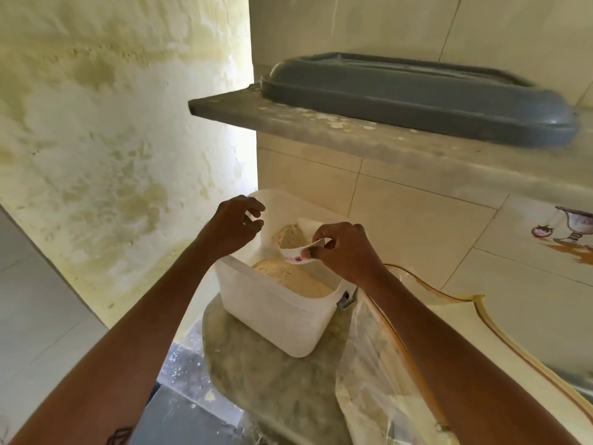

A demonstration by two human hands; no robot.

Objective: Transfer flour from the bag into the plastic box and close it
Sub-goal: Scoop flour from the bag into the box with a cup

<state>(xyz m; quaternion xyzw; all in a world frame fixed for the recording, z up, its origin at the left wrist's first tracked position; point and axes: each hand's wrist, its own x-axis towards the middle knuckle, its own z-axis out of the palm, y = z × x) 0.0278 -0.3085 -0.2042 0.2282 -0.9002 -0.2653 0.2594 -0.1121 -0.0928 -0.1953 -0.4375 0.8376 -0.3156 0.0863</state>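
Right hand (345, 252): you pinch small white flour-filled cup (296, 247).
Below grip: translucent white plastic box (276, 311).
Left hand (236, 224): loosely curled, holding nothing.

Both bare forearms extended forward, left hand (236, 224) loosely curled, right hand (345, 248) pinching closed

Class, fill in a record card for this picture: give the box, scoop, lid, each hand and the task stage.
box: white plastic box, open, part filled with flour
scoop: small white cup of flour, over the box
lid: grey lid on the shelf
right hand: pinches the cup
left hand: above the box rim, holding nothing
stage: filling, not closed
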